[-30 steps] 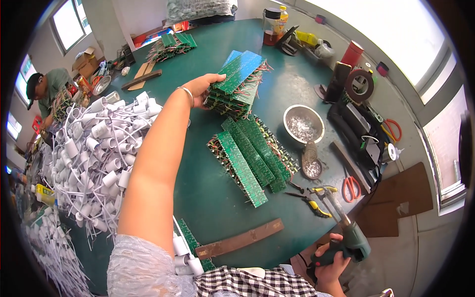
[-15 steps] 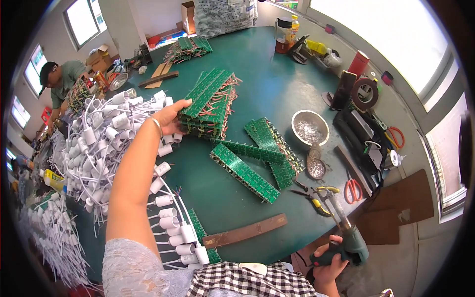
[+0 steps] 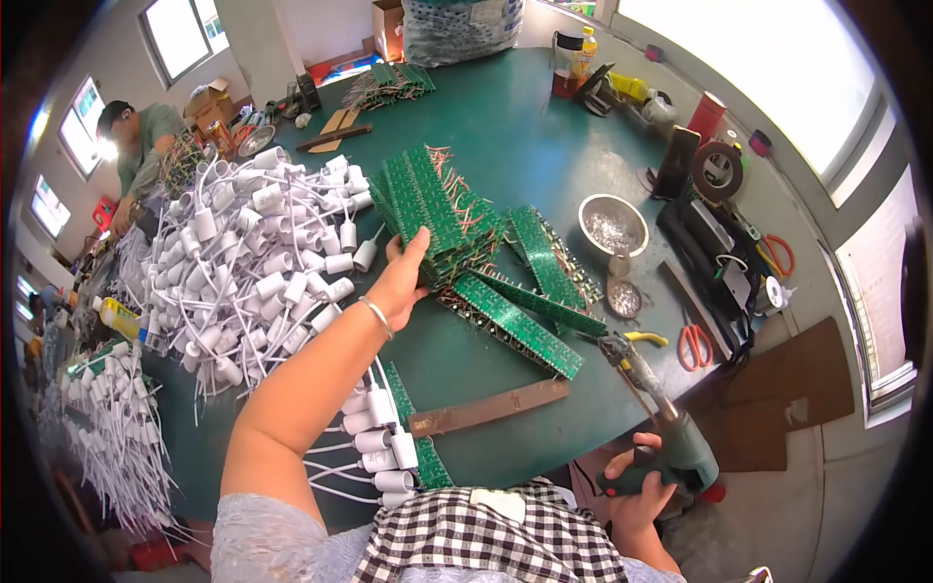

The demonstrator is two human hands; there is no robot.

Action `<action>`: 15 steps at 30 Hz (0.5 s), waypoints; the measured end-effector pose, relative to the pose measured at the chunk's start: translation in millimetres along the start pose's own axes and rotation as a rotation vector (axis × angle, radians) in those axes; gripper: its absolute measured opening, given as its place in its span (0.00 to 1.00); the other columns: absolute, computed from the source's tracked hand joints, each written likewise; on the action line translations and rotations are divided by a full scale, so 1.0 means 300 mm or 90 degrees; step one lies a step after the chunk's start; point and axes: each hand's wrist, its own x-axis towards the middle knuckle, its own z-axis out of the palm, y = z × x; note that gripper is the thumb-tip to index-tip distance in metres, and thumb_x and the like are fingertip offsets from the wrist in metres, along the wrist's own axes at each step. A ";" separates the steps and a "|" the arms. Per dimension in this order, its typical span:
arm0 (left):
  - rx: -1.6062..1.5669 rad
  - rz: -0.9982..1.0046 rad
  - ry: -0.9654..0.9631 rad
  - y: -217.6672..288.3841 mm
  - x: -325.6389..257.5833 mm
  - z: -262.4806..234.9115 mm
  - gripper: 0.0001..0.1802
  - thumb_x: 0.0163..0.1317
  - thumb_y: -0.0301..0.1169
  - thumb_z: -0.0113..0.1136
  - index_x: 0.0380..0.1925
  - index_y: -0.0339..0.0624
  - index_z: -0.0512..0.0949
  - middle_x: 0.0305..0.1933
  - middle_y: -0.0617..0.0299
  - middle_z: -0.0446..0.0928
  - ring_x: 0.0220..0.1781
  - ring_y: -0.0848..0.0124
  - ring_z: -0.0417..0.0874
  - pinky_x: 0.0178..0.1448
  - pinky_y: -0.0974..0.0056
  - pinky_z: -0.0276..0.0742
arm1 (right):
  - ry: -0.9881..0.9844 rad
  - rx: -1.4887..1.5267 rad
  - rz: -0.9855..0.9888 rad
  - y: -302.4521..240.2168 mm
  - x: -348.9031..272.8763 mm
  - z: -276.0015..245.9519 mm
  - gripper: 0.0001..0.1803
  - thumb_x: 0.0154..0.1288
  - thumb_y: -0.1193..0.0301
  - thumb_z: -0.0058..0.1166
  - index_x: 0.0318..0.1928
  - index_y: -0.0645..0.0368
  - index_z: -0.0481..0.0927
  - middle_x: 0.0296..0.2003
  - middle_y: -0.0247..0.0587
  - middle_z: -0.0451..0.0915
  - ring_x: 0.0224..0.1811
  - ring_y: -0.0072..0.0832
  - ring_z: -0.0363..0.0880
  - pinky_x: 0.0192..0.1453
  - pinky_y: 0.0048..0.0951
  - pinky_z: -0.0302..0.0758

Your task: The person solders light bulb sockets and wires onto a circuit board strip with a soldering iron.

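Left hand [image 3: 401, 282] grips board stack [image 3: 428, 209] — long axis up-left; right hand [image 3: 643, 496] holds driver [image 3: 661, 428].

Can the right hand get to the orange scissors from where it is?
Probably not right away. The right hand is wrapped around a green power screwdriver low at the table edge, so it is full. The orange scissors lie in the open just above, nothing covering them.

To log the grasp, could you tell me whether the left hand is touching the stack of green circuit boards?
Touching: the head view shows the left hand gripping the edge of the stack of green circuit boards.
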 end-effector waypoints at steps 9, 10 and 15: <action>0.179 -0.056 0.023 0.068 -0.154 -0.047 0.54 0.58 0.72 0.41 0.74 0.50 0.41 0.77 0.47 0.41 0.75 0.49 0.49 0.73 0.47 0.47 | -0.085 0.021 0.044 -0.011 -0.071 0.015 0.35 0.67 0.46 0.48 0.55 0.69 0.64 0.22 0.45 0.75 0.20 0.27 0.71 0.24 0.24 0.69; 0.194 -0.037 0.057 0.066 -0.200 -0.087 0.52 0.61 0.65 0.48 0.73 0.45 0.43 0.76 0.45 0.44 0.74 0.52 0.53 0.72 0.50 0.52 | -0.105 0.023 0.050 -0.011 -0.075 0.022 0.35 0.66 0.46 0.48 0.55 0.68 0.64 0.21 0.44 0.75 0.21 0.27 0.72 0.26 0.24 0.70; 0.346 0.221 -0.025 0.071 -0.526 -0.240 0.19 0.68 0.29 0.53 0.58 0.38 0.71 0.52 0.60 0.76 0.53 0.73 0.75 0.60 0.67 0.69 | -0.146 0.044 0.126 0.044 -0.104 0.064 0.35 0.62 0.47 0.53 0.52 0.67 0.67 0.22 0.45 0.77 0.21 0.25 0.72 0.27 0.21 0.68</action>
